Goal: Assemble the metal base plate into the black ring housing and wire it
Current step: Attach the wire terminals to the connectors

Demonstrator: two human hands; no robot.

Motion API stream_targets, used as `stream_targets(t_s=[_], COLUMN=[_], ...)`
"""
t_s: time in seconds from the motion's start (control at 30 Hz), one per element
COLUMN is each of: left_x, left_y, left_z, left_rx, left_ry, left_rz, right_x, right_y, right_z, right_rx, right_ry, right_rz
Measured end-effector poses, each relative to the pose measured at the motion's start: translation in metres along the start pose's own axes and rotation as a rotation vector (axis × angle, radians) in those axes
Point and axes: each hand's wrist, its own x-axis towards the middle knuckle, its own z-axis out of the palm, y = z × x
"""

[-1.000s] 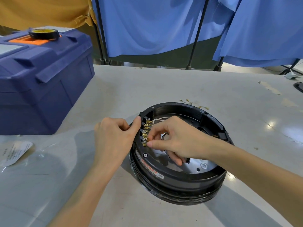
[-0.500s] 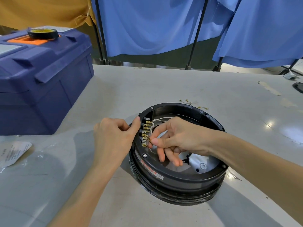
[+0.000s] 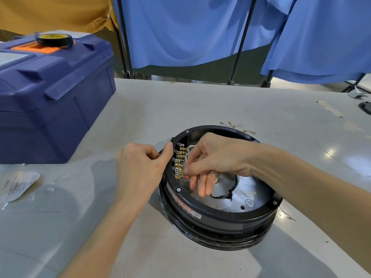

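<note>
The right hand (image 3: 216, 159) reaches into the ring from the far side. Its thumb and forefinger pinch a brass terminal (image 3: 181, 172) near the lower end of the terminal strip (image 3: 179, 160), a row of brass spade tabs on the inner left wall. The other three fingers hang loosely straight above the plate. Thin white wires (image 3: 190, 147) run from the strip under the palm.

The left hand (image 3: 140, 167) has its fingers curled in, and its thumb tip presses on the outer edge of the black ring housing (image 3: 220, 216), just beside the strip's upper end.

The housing lies flat on the grey table (image 3: 200, 101), with the metal base plate (image 3: 249, 185) seated inside it. The plate bears a small round stamped mark (image 3: 249, 202), too small to read. A black cable (image 3: 230, 194) loops across the plate. On the housing's near wall is a red and white sticker (image 3: 186, 207); its print cannot be read.

Loose brass-tipped leads (image 3: 236, 126) lie just behind the housing. At the left stands a blue toolbox (image 3: 50, 97) with a roll of black tape (image 3: 53, 39) on its lid. Near it lies a clear plastic bag (image 3: 18, 185) with a white printed label, its writing illegible. Blue curtains (image 3: 180, 27) hang behind the table.
</note>
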Motion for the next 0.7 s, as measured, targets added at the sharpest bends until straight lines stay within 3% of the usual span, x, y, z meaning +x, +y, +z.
stream_targets(t_s=[0.7], left_x=[0.000], left_y=[0.000], left_z=[0.000], left_rx=[0.006], left_ry=[0.008], left_rz=[-0.004], right_x=[0.004], right_y=[-0.017], right_z=[-0.002], right_rx=[0.060], right_ry=[0.011], right_rz=[0.154])
